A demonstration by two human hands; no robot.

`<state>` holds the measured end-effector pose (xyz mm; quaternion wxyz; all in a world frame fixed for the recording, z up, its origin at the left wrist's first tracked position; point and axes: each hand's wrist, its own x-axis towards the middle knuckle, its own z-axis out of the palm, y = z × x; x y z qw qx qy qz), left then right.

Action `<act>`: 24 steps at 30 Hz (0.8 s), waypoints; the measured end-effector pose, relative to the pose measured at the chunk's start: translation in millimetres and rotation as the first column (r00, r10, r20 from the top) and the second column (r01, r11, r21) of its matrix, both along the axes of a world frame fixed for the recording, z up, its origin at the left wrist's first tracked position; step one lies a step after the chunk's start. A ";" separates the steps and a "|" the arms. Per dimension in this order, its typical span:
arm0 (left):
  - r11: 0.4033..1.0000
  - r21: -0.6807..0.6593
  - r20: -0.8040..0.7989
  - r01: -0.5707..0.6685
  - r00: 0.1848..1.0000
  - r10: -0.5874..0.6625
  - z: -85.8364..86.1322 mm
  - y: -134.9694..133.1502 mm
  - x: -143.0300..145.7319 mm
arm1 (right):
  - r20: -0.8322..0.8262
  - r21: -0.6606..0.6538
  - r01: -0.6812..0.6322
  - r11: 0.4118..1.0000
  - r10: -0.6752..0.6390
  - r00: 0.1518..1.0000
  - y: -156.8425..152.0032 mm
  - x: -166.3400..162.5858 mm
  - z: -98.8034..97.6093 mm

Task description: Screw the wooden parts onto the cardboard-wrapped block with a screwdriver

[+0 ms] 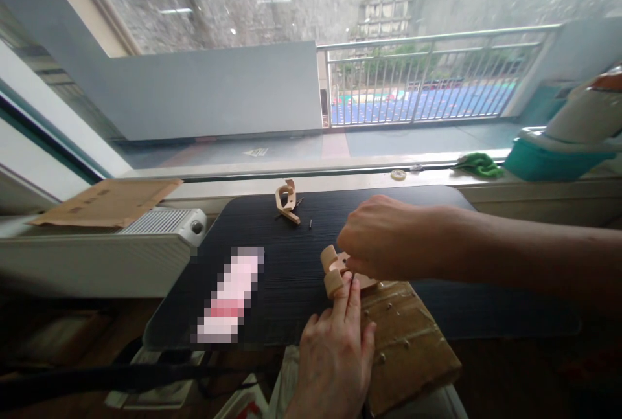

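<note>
A small light wooden piece (335, 282) with rounded blocks at its end lies at the far edge of a taped brown cardboard box (413, 348). My left hand (337, 348) comes from below, its index and middle fingers stretched flat onto the wood. Above the same piece my right hand (379, 241) is closed, thumb side down. Whatever its fingertips hold is hidden; a thin dark line shows beneath them. Further back on the black table (291, 263) rests a curved wooden piece (287, 204), with a small metal pin (311, 224) beside it.
A pixelated pink-white item (230, 296) lies on the table's left. On the window sill are a green cloth (479, 164), a teal container (554, 157) and a round tape roll (398, 175). A flat cardboard sheet (109, 202) covers part of the radiator (165, 228) at left.
</note>
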<state>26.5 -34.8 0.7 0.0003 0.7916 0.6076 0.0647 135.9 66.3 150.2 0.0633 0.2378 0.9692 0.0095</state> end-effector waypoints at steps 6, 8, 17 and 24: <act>1.000 -0.004 -0.001 -0.002 1.000 0.002 0.1 0.0 0.5 | -0.037 -0.033 0.032 0.999 -0.033 0.999 -0.1 3.2 7.6; 1.000 -0.013 -0.003 -0.008 1.000 0.008 0.6 0.0 0.8 | -0.003 -0.018 0.026 0.999 -0.026 1.000 1.0 3.9 10.6; 0.999 -0.047 0.001 -0.005 1.000 0.005 2.6 0.7 0.8 | 0.008 -0.106 0.001 0.994 0.000 1.000 6.0 5.7 7.6; 0.999 -0.032 0.007 0.004 1.000 -0.004 0.8 0.4 -0.8 | 0.111 -0.066 -0.035 0.997 0.042 0.993 4.9 2.9 12.1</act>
